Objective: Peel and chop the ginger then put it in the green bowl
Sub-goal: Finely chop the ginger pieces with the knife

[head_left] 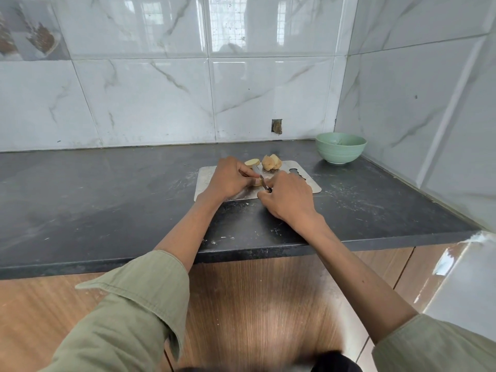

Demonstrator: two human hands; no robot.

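- Mid-frame, my left hand (pixel 228 178) pins ginger (pixel 257 182); my right hand (pixel 288 197) grips the knife (pixel 259 176).
- Fingertips sit beside the blade: I judge a slip could nick them.

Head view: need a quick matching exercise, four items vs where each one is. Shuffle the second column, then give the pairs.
Items
1. green bowl
2. knife
3. metal cutting board
4. ginger chunks

Places
A. flat on the dark counter, under both hands
B. at the board's far edge, beyond the hands
C. in the back right corner of the counter, off the board
D. between the two hands, handle held by the right hand

Pairs: 1-C, 2-D, 3-A, 4-B
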